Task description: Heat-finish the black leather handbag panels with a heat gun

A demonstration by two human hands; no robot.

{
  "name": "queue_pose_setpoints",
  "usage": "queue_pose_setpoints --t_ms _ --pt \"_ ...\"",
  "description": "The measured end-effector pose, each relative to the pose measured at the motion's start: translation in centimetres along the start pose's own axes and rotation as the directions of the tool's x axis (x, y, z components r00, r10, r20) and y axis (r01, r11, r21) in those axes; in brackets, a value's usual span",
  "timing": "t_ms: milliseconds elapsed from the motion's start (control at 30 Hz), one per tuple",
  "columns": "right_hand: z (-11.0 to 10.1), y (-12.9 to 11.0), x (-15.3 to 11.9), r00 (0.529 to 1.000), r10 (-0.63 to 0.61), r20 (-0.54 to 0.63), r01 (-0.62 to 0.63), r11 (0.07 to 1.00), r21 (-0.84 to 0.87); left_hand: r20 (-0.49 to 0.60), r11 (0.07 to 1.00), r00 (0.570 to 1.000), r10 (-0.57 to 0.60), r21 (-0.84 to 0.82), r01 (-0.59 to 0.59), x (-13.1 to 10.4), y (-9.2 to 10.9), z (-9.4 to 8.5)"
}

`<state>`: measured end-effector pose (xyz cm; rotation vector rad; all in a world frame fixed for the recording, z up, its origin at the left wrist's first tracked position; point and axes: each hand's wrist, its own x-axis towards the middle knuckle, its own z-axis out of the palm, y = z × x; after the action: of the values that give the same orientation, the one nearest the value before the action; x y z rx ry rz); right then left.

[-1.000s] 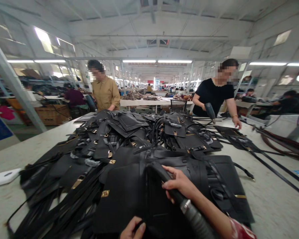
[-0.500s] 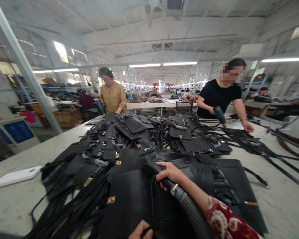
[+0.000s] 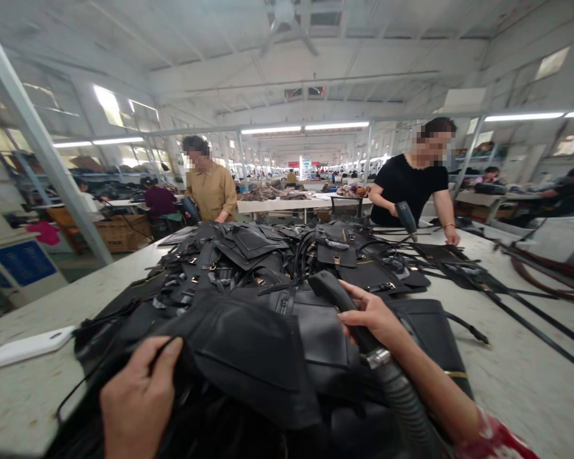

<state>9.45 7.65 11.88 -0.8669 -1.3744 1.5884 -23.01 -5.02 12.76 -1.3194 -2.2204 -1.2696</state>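
Note:
My left hand (image 3: pixel 141 392) pinches the edge of a black leather bag (image 3: pixel 243 350), which is lifted and tilted in front of me. In my right hand (image 3: pixel 370 315) is a black vacuum hose handle (image 3: pixel 332 290), its head raised above the bags. A ribbed grey hose (image 3: pixel 404 398) runs from the handle's metal clamp down toward the bottom edge. Under and behind the lifted bag lies a heap of black leather bags (image 3: pixel 258 239) with gold buckles and long straps. The lower part of the held bag is dark and blurred.
A white phone-like object (image 3: pixel 26 347) lies on the pale tabletop (image 3: pixel 521 376) at left. Across the table, a person in a tan shirt (image 3: pixel 213 191) and one in a black top (image 3: pixel 411 191) each hold a heat-gun-like tool (image 3: pixel 406 220). Straps trail off to the right.
My left hand has come up and left, raising the bag's edge. My right hand has moved right and slightly up with the hose handle, away from the bag's surface.

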Motion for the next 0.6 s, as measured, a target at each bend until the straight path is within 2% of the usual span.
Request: queue_pose_setpoints --t_ms 33,100,133,200,267,300,333,400,433,467,533,600 --pt "-1.1 -0.2 -1.4 1.0 -0.005 -0.029 0.005 1.0 0.005 -0.04 0.993 0.997 0.062 0.107 -0.058 2.2 0.7 -1.2" --pt "-2.7 -0.2 -4.2 0.995 -0.006 -0.101 0.009 0.999 0.034 -0.111 0.93 0.964 0.24 0.311 -0.196 6.4 2.5 -3.3" --pt "-3.3 0.0 -5.5 0.991 0.001 -0.136 0.006 0.998 0.054 -0.083 0.876 0.934 0.347 0.384 -0.291 8.3 3.7 -4.0" --pt "-3.9 0.4 -8.0 0.979 0.028 -0.201 -0.007 0.994 0.106 0.062 0.73 0.83 0.554 0.444 -0.52 10.9 6.5 -4.3" --pt "-4.0 0.9 -10.2 0.964 0.063 -0.259 -0.024 0.988 0.152 0.284 0.546 0.656 0.699 0.38 -0.746 11.4 9.4 -2.7" --pt "-4.0 1.2 -11.2 0.956 0.08 -0.281 -0.035 0.986 0.163 0.403 0.446 0.537 0.741 0.302 -0.843 10.7 10.7 -1.1" --pt "-4.0 1.5 -12.1 0.95 0.095 -0.296 -0.047 0.985 0.165 0.449 0.389 0.458 0.767 0.243 -0.889 9.3 11.7 0.9" --pt "-4.0 2.1 -13.7 0.94 0.115 -0.32 -0.068 0.986 0.153 0.519 0.324 0.293 0.803 0.031 -0.945 4.8 12.8 5.6" --pt "-4.1 2.4 -14.4 0.938 0.126 -0.322 -0.085 0.987 0.139 0.531 0.328 0.246 0.811 -0.064 -0.942 2.0 12.8 8.0" --pt "-4.3 2.8 -15.0 0.939 0.136 -0.315 -0.103 0.988 0.119 0.54 0.353 0.222 0.812 -0.152 -0.923 -0.8 12.5 10.2" --pt "-4.7 3.4 -16.0 0.944 0.165 -0.286 -0.151 0.986 0.07 0.567 0.4 0.155 0.809 -0.336 -0.853 -5.9 11.1 13.6" --pt "-5.2 4.0 -16.6 0.945 0.193 -0.263 -0.193 0.981 0.026 0.57 0.466 0.172 0.803 -0.422 -0.778 -9.4 9.1 15.3"
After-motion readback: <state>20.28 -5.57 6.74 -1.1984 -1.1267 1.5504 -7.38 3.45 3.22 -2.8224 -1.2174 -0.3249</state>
